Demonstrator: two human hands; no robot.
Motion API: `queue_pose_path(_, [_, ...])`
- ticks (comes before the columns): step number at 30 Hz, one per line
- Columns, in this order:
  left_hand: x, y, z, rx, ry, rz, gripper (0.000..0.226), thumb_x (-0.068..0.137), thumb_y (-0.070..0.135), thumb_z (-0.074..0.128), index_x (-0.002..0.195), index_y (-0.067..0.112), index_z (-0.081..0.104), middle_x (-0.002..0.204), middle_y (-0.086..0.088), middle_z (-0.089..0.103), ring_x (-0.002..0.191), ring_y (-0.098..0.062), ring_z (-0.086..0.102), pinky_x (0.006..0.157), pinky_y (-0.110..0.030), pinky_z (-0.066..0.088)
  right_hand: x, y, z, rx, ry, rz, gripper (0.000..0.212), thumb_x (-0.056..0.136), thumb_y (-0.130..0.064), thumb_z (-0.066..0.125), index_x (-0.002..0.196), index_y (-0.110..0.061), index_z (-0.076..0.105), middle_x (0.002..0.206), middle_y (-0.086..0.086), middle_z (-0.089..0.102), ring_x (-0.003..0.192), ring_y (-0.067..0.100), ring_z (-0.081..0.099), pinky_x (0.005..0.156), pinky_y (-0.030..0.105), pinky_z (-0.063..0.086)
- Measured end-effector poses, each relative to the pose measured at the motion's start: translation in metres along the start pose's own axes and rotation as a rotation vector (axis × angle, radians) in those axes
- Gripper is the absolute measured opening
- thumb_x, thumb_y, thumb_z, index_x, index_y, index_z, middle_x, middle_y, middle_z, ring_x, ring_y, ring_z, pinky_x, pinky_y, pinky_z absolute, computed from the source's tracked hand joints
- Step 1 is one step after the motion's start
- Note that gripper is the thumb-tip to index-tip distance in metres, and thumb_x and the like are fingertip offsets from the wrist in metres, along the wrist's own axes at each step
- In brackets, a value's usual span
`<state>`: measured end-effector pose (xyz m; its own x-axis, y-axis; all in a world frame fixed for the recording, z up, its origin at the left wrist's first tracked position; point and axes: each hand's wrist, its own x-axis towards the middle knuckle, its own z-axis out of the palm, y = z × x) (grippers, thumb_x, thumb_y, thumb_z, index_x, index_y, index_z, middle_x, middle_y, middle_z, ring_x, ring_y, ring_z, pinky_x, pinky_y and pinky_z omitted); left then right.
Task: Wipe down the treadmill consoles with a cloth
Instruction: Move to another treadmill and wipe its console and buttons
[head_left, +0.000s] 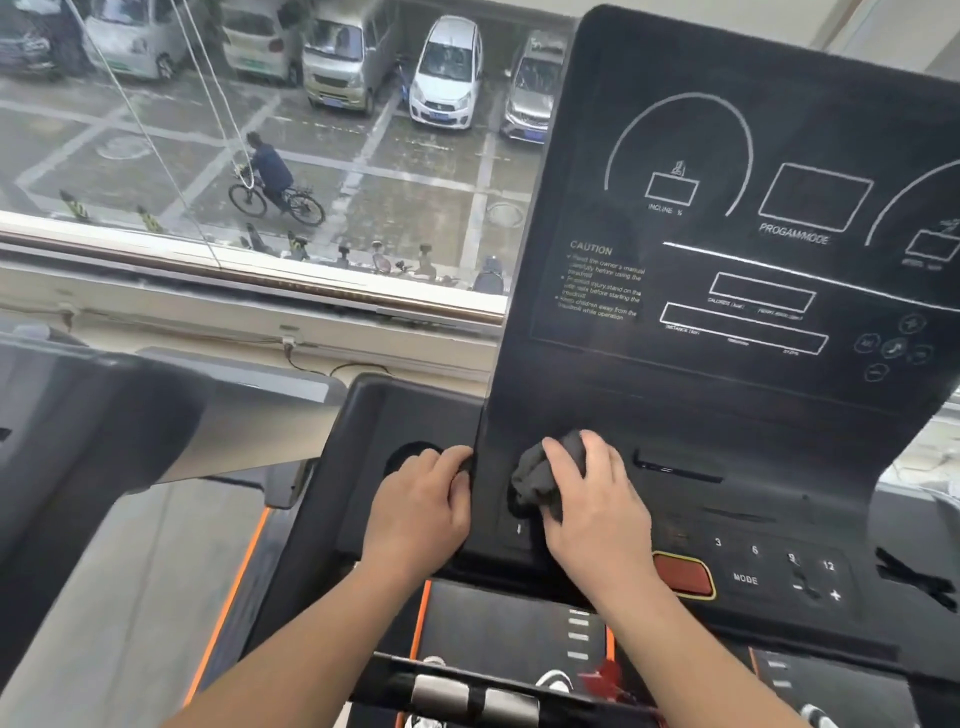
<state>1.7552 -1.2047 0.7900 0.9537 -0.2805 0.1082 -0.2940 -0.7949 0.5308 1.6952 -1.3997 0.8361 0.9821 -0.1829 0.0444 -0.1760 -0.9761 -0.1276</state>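
Gripping cloth (540, 480) — right hand (597, 499); left hand (421, 504) curled on console (727, 441).

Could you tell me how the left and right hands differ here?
The right hand presses a bunched dark cloth on the console; the left hand holds no cloth. The left hand grips the console's side edge; the right hand lies on its face. Both are knuckles up.
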Motion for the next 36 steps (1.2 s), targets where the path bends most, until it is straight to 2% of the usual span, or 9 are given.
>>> queue_pose_path(5, [0.000,0.001,0.000,-0.012,0.009,0.000,0.033,0.097,0.032,0.052,0.128,0.028,0.064,0.088,0.006,0.064,0.075,-0.021,0.063,0.063,-0.042,0.054,-0.011,-0.026,-0.003,0.000,0.060,0.065,0.059,0.067,-0.039,0.082,0.121,-0.023,0.066,0.116,0.010,0.054,0.097,0.032,0.056,0.069,0.040,0.055])
queue_pose_path(11, [0.000,0.000,0.003,-0.001,0.033,0.007,0.034,0.095,0.032,0.051,0.125,0.027,0.066,0.085,0.004,0.064,0.068,-0.027,0.063,0.058,-0.040,0.051,-0.050,-0.010,0.004,0.018,0.018,-0.157,0.074,0.054,-0.031,0.076,0.127,-0.028,0.064,0.128,0.009,0.061,0.110,0.033,0.063,0.085,0.043,0.057])
queue_pose_path(17, [-0.001,0.002,-0.001,-0.013,0.031,-0.005,0.031,0.096,0.030,0.055,0.126,0.028,0.064,0.083,0.007,0.061,0.066,-0.023,0.061,0.057,-0.037,0.049,-0.011,0.005,-0.001,-0.125,0.090,0.062,0.065,0.058,-0.029,0.087,0.120,-0.018,0.071,0.108,0.015,0.060,0.092,0.038,0.061,0.076,0.046,0.051])
queue_pose_path(20, [0.000,0.002,-0.004,-0.025,0.033,0.002,0.030,0.096,0.027,0.060,0.126,0.028,0.065,0.084,0.006,0.062,0.065,-0.022,0.061,0.057,-0.037,0.048,-0.026,-0.011,0.002,-0.105,0.094,0.070,0.062,0.062,-0.039,0.085,0.116,-0.015,0.071,0.100,0.014,0.056,0.084,0.036,0.057,0.070,0.044,0.051])
queue_pose_path(23, [0.000,0.002,-0.001,-0.012,0.031,0.020,0.031,0.096,0.028,0.057,0.125,0.025,0.066,0.084,0.003,0.063,0.063,-0.026,0.062,0.055,-0.038,0.048,-0.053,-0.021,0.012,-0.055,0.130,-0.009,0.068,0.057,-0.041,0.085,0.117,-0.014,0.072,0.104,0.015,0.059,0.084,0.037,0.058,0.068,0.044,0.052])
queue_pose_path(25, [-0.001,0.002,-0.001,-0.020,0.025,0.003,0.033,0.098,0.028,0.056,0.129,0.022,0.065,0.091,0.001,0.068,0.069,-0.028,0.066,0.059,-0.040,0.051,-0.061,-0.023,0.015,-0.057,0.127,-0.084,0.072,0.053,-0.041,0.085,0.120,-0.017,0.072,0.109,0.015,0.062,0.088,0.037,0.061,0.070,0.043,0.054])
queue_pose_path(27, [-0.001,0.004,-0.005,-0.052,0.012,-0.034,0.037,0.101,0.026,0.058,0.136,0.017,0.063,0.108,0.000,0.074,0.086,-0.028,0.071,0.072,-0.041,0.055,-0.049,-0.018,0.013,-0.065,0.133,-0.156,0.072,0.052,-0.040,0.085,0.120,-0.022,0.071,0.110,0.012,0.061,0.091,0.036,0.063,0.070,0.042,0.053])
queue_pose_path(30, [-0.002,0.007,-0.008,-0.105,0.004,-0.091,0.040,0.104,0.025,0.055,0.142,0.016,0.060,0.124,0.002,0.073,0.105,-0.026,0.070,0.089,-0.039,0.053,0.000,-0.005,0.005,-0.121,0.152,-0.142,0.065,0.057,-0.036,0.084,0.119,-0.024,0.068,0.109,0.010,0.059,0.096,0.036,0.061,0.072,0.043,0.049])
queue_pose_path(36, [-0.002,0.008,-0.011,-0.125,-0.020,-0.109,0.039,0.103,0.023,0.054,0.141,0.016,0.060,0.119,0.002,0.074,0.100,-0.026,0.071,0.085,-0.041,0.055,0.022,-0.028,0.011,-0.074,0.217,0.007,0.053,0.075,-0.038,0.078,0.122,-0.018,0.064,0.105,0.010,0.053,0.091,0.034,0.053,0.073,0.043,0.045])
